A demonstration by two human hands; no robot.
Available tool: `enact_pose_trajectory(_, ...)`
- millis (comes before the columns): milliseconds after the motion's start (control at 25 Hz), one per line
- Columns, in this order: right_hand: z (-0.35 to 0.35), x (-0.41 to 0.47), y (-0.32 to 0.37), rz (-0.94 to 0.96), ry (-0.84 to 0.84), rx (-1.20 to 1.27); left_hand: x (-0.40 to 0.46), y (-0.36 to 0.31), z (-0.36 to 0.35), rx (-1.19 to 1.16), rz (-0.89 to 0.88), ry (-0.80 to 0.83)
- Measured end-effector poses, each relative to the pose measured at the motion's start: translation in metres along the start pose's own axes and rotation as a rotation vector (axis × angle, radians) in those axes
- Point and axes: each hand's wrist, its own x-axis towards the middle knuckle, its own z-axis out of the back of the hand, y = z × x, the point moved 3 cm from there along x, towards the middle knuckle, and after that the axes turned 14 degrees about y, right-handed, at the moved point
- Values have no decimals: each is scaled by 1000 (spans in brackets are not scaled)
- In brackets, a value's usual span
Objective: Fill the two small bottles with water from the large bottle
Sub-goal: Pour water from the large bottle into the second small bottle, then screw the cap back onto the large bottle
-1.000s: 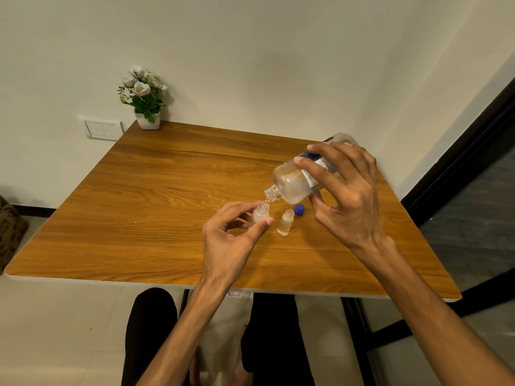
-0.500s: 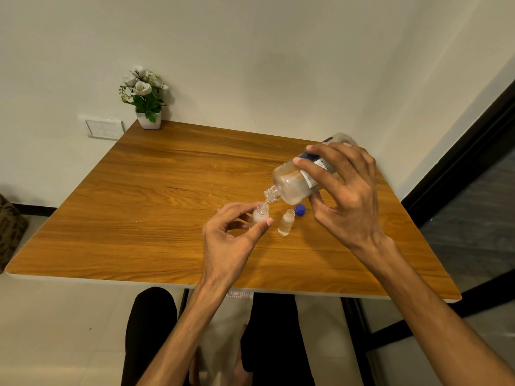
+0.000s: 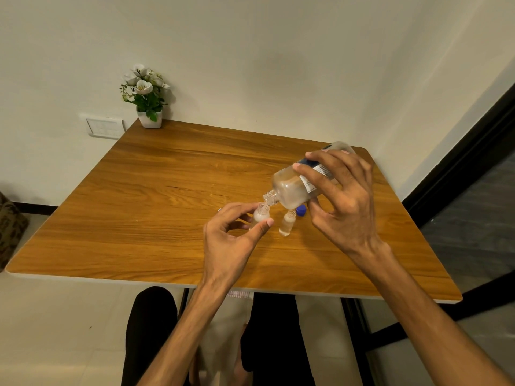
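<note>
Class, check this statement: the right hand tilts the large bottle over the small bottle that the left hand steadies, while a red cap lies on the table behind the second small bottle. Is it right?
One detail is wrong: the cap is blue, not red, as the head view shows. The rest holds: the right hand tilts the large bottle over the small bottle steadied by the left hand, and the cap lies on the table behind the second small bottle.

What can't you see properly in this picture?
- Head view: the left hand covers the lower part of the small bottle, so its water level is hidden.
- The right hand covers much of the big bottle; its label print is too small.
- The blue cap is half hidden behind that bottle.
</note>
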Motion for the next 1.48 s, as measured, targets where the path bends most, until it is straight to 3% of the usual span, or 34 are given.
enact_pose_trajectory(240,-7,-20,8,-173,18,90,0,1,-1,12,4,11)
enact_pose_trajectory(720,-55,-104,10,-940,-57,767,17,59,6,442,64,73)
enact_pose_trajectory(920,-61,-119,2,-1028,-74,847,18,57,3,543,121,91)
enact_pose_trajectory(1040,-62,-124,-5,-1048,-90,872,30,18,-11,652,-15,69)
enact_pose_trajectory(1160,-60,-127,-14,-1059,-108,884,80,-23,-62,797,-83,307)
enact_pose_trajectory(1280,-58,-133,-25,-1072,-130,889,133,-11,-127,1260,128,693)
enact_pose_trajectory(1360,-60,-140,-32,-1093,-139,889,144,11,-153,1429,287,929)
enact_pose_trajectory(1480,-66,-149,-41,-1127,-152,907,145,34,-167,1472,343,1047)
